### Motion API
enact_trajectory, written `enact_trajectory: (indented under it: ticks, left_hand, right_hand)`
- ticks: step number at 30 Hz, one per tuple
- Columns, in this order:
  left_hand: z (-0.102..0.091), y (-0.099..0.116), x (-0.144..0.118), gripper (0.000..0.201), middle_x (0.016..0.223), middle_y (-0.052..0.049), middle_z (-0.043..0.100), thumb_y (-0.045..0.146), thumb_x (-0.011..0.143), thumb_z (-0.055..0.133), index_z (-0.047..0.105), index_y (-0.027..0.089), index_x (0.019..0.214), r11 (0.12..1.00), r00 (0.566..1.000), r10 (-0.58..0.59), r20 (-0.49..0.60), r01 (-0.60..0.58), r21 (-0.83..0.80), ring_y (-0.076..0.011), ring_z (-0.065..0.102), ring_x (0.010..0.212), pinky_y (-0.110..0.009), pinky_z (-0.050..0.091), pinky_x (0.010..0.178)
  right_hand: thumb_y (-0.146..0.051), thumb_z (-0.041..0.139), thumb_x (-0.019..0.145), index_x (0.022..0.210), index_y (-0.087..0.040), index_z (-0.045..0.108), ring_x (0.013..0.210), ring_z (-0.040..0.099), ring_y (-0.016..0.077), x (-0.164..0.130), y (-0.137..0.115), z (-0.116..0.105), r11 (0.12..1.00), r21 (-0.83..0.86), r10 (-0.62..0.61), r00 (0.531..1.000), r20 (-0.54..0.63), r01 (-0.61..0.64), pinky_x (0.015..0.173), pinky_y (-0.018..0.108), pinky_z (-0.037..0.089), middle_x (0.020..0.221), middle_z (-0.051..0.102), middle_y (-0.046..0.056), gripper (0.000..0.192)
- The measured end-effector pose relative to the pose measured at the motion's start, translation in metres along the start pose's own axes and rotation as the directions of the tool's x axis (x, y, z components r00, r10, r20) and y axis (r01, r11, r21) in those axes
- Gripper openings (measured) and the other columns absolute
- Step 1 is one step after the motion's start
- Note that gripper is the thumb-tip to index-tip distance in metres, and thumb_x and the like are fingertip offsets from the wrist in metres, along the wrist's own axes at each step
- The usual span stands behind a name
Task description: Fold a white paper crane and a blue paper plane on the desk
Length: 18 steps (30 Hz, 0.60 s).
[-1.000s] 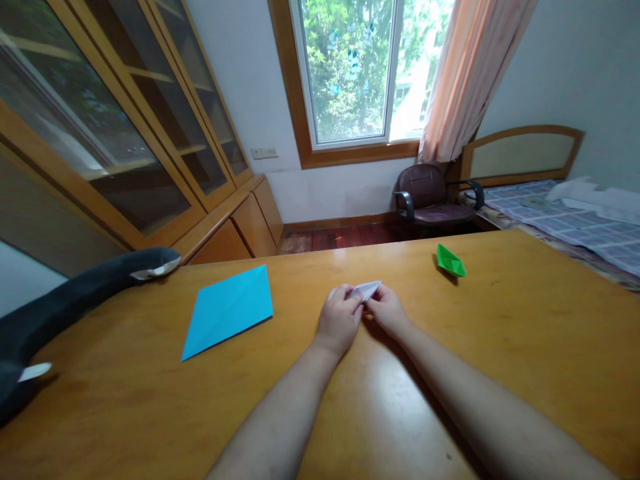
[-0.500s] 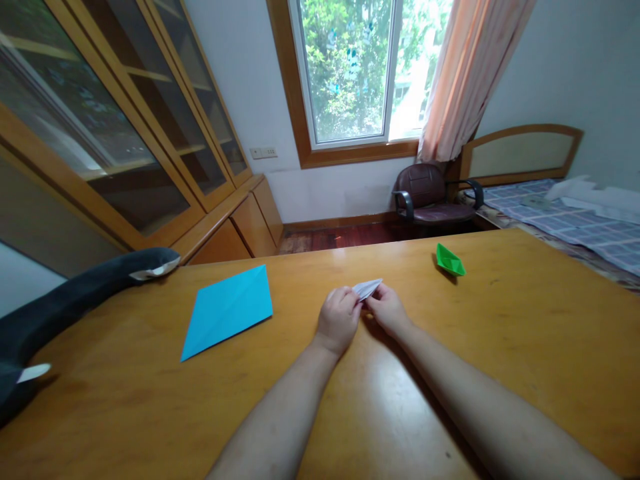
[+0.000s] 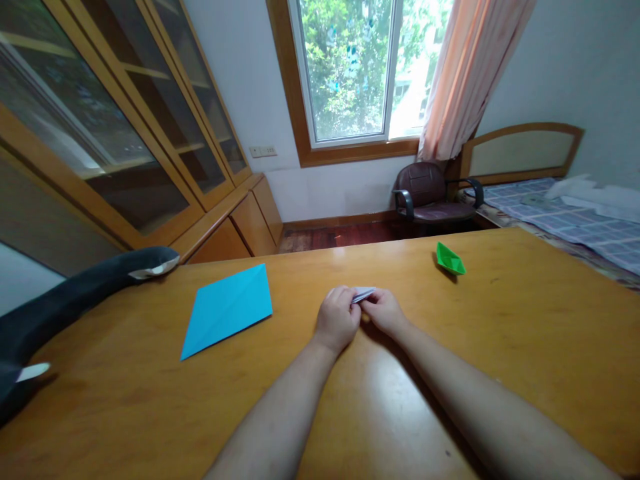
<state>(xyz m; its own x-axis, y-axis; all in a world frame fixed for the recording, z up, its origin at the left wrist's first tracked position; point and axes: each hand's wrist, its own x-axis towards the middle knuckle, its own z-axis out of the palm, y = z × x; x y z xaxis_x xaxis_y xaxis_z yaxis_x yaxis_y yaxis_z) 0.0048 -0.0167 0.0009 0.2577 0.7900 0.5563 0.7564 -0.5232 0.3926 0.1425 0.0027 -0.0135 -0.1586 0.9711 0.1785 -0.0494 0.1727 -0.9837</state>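
Note:
A small piece of folded white paper (image 3: 363, 293) shows between my two hands, just above the wooden table (image 3: 250, 413). My left hand (image 3: 339, 315) is closed on its left side, fingers curled over the top. From the right, my right hand (image 3: 384, 312) pinches the near right edge of the same paper. Much of the paper is hidden behind the fingers, so its full shape cannot be made out. Off to the left lies a blue sheet of paper (image 3: 227, 310) with a diagonal crease. A green paper boat (image 3: 450, 259) stands beyond my right hand.
At the table's left edge rests a black and white plush-looking object (image 3: 75, 293). Behind the table are a glass-door cabinet (image 3: 165, 100), a brown office chair (image 3: 433, 193) and a bed (image 3: 565, 207) with checked bedding. A window (image 3: 350, 73) is straight ahead.
The folded white paper has tilted lower, and less of it shows between the fingers. My right hand has shifted slightly left, closer to my left hand.

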Motion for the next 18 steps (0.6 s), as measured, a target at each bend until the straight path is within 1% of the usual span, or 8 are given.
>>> enact_trajectory:
  ticks: [3,5,8,9,11,13,15,18]
  left_hand:
    - [-0.002,-0.002,0.001,0.012,0.085,-0.005,0.065,0.013,0.084,0.054,0.064,0.018,0.090,0.999,1.000,0.022,0.015,-0.022,0.024,-0.0194,0.059,0.083,-0.032,0.049,0.079]
    - [-0.003,-0.005,0.001,0.010,0.085,-0.005,0.065,0.016,0.087,0.054,0.064,0.018,0.089,0.998,0.999,0.037,0.032,-0.039,0.053,-0.0194,0.059,0.082,-0.032,0.048,0.078]
    - [-0.006,-0.007,0.002,0.011,0.087,-0.006,0.066,0.016,0.088,0.054,0.064,0.018,0.089,0.994,0.997,0.051,0.057,-0.056,0.096,-0.0196,0.058,0.084,-0.032,0.048,0.079]
    - [-0.007,-0.007,0.002,0.011,0.088,-0.005,0.066,0.016,0.088,0.054,0.064,0.018,0.090,0.993,0.996,0.055,0.068,-0.061,0.105,-0.0195,0.058,0.085,-0.032,0.048,0.079]
    - [-0.009,-0.007,0.002,0.011,0.088,-0.005,0.066,0.016,0.089,0.053,0.064,0.019,0.091,0.990,0.994,0.063,0.091,-0.073,0.121,-0.0195,0.058,0.085,-0.032,0.048,0.079]
    - [-0.010,-0.006,0.002,0.011,0.087,-0.005,0.066,0.017,0.089,0.054,0.064,0.019,0.089,0.987,0.992,0.062,0.111,-0.077,0.143,-0.0196,0.057,0.084,-0.032,0.047,0.078]
    - [-0.011,-0.006,0.002,0.011,0.086,-0.005,0.065,0.017,0.089,0.054,0.064,0.019,0.087,0.983,0.991,0.054,0.124,-0.075,0.167,-0.0197,0.057,0.083,-0.032,0.047,0.077]
    - [-0.010,-0.006,0.003,0.012,0.086,-0.005,0.065,0.018,0.089,0.054,0.065,0.020,0.086,0.979,0.989,0.058,0.133,-0.082,0.186,-0.0195,0.056,0.083,-0.031,0.047,0.077]
  right_hand:
    - [-0.021,0.056,0.067,0.077,-0.019,0.073,0.075,0.066,0.0194,0.001,0.005,-0.001,0.997,-0.058,-0.041,0.999,0.024,0.042,0.079,0.037,0.052,0.080,0.074,0.002,0.020]
    - [-0.021,0.056,0.069,0.083,-0.018,0.072,0.076,0.066,0.0198,0.001,0.006,-0.005,0.986,-0.145,-0.090,0.996,-0.018,0.087,0.077,0.037,0.053,0.083,0.073,0.005,0.021]
    - [-0.020,0.059,0.071,0.099,-0.018,0.068,0.078,0.063,0.0192,0.001,0.002,-0.014,0.917,-0.352,-0.249,0.959,-0.138,0.187,0.072,0.033,0.053,0.092,0.069,0.007,0.030]
    - [-0.019,0.059,0.072,0.102,-0.018,0.067,0.079,0.062,0.0187,0.001,-0.001,-0.017,0.875,-0.422,-0.319,0.939,-0.133,0.237,0.070,0.031,0.052,0.093,0.067,0.007,0.031]
    - [-0.017,0.058,0.075,0.096,-0.020,0.068,0.078,0.059,0.0179,0.000,-0.007,-0.022,0.772,-0.530,-0.435,0.899,-0.039,0.351,0.069,0.030,0.051,0.090,0.062,0.006,0.024]
    - [-0.016,0.056,0.078,0.086,-0.020,0.069,0.078,0.057,0.0178,-0.001,-0.012,-0.025,0.677,-0.598,-0.493,0.868,0.064,0.429,0.071,0.030,0.049,0.085,0.058,0.006,0.016]
    - [-0.015,0.055,0.081,0.079,-0.021,0.070,0.077,0.056,0.0178,-0.002,-0.016,-0.026,0.613,-0.644,-0.509,0.852,0.122,0.458,0.071,0.029,0.048,0.082,0.057,0.005,0.016]
    - [-0.015,0.054,0.082,0.074,-0.021,0.070,0.077,0.055,0.0176,-0.001,-0.016,-0.028,0.552,-0.689,-0.507,0.845,0.171,0.471,0.070,0.029,0.047,0.081,0.057,0.006,0.019]
